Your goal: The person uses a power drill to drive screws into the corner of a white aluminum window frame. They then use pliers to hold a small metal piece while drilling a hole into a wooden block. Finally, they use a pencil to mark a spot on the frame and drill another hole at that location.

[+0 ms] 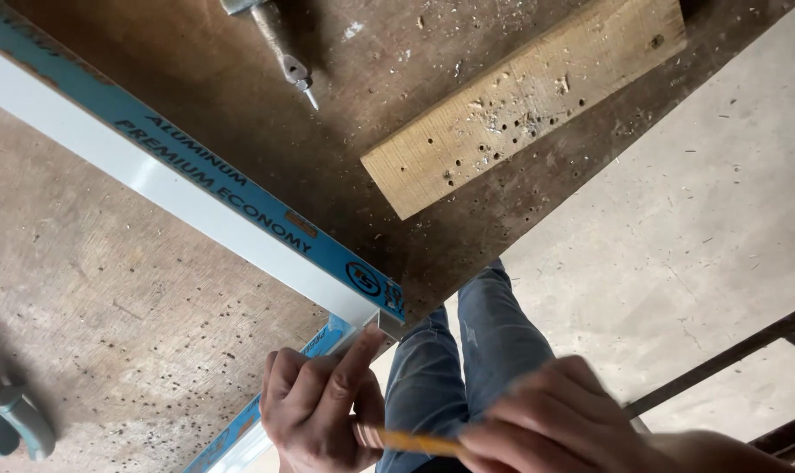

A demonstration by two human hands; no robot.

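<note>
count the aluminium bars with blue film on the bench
2: a long bar lies diagonally across the bench, a second bar sits under the left hand. More may be hidden.

Soft, even daylight, faint shadows on the workbench (152,289); the right hand (555,420) (bottom edge) is motion-blurred.

This is a workshop. A worn plywood workbench (135,289), pitted with drill holes and strewn with sawdust, carries a scrap wooden board (520,101) riddled with holes, a drill bit in its chuck (284,52) and film-wrapped aluminium profiles (179,180). Below lies a bare concrete floor (678,201) beside a dark metal frame (730,355).
</note>
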